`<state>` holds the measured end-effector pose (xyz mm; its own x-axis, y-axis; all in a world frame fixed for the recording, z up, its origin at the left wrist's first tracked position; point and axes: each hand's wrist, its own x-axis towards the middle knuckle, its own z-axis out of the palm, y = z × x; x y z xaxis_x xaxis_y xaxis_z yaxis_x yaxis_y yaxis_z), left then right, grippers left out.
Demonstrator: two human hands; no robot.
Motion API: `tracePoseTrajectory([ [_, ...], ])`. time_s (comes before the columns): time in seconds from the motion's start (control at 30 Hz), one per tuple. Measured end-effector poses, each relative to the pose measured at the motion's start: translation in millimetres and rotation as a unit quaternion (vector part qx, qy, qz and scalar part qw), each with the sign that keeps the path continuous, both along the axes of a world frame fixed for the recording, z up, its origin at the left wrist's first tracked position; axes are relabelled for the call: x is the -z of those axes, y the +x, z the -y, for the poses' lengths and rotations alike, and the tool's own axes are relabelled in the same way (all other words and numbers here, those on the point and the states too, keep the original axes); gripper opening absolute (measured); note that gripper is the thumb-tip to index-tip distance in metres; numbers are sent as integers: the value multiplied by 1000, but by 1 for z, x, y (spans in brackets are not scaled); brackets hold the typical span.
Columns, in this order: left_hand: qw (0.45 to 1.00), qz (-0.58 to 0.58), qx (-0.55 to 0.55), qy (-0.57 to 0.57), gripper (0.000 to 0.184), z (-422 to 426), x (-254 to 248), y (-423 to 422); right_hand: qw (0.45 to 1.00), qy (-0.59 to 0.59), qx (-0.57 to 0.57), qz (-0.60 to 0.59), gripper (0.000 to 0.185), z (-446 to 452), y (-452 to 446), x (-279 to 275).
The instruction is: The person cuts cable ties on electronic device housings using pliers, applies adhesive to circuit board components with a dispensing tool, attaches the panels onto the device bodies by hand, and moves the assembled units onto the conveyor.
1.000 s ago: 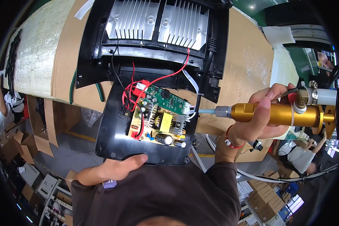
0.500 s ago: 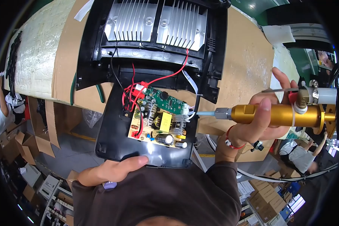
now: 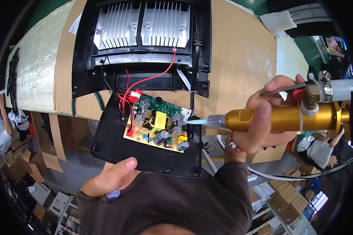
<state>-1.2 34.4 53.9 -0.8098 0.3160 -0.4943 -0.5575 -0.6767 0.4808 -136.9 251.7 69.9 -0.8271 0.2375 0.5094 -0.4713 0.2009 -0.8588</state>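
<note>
My left hand point(image 3: 115, 172) grips the near edge of a black plastic cover point(image 3: 145, 162), thumb on top and the other fingers hidden beneath. On the cover lies a circuit board point(image 3: 135, 133) with a yellow transformer, capacitors and an upright green board point(image 3: 166, 105). In my right hand point(image 3: 259, 131) is a gold dispensing gun point(image 3: 280, 118), my fingers wrapped round its body and lever point(image 3: 282, 90). Its pale blue nozzle point(image 3: 197, 122) points left, the tip close to the white connectors point(image 3: 185, 113); whether they touch I cannot tell.
Red and black wires point(image 3: 153, 80) run from the board to a black housing point(image 3: 84, 74) with silver heat sinks point(image 3: 166, 25). Green-handled pliers point(image 3: 99, 102) lie on the cardboard-covered bench point(image 3: 239, 58). A hose point(image 3: 341, 90) trails from the gun. Other people work at both sides.
The housing, cover and board have shifted left, and the cover is turned slightly. My right hand has brought the gun left, its nozzle now nearer the board's components. My left hand keeps its hold.
</note>
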Motion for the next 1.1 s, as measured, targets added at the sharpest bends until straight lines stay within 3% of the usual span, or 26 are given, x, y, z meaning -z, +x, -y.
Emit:
tracePoseTrajectory([
  [0.3, 999, -6, 16, 32, 59, 3, 8, 6, 999, 13, -46, 14, 65, -1, 5, 1],
  [0.5, 999, -16, 28, 23, 57, 2, 11, 7, 999, -1, -18, 43, 70, 0, 9, 7],
  [0.7, 1000, 0, 22, 9, 58, -2, 11, 4, 996, 85, 7, 4, 73, -6, 7, 14],
  [1.1, 999, 23, 34, -11, 58, -4, 7, -8, 996, 84, 33, -7, 70, -11, 3, 17],
])
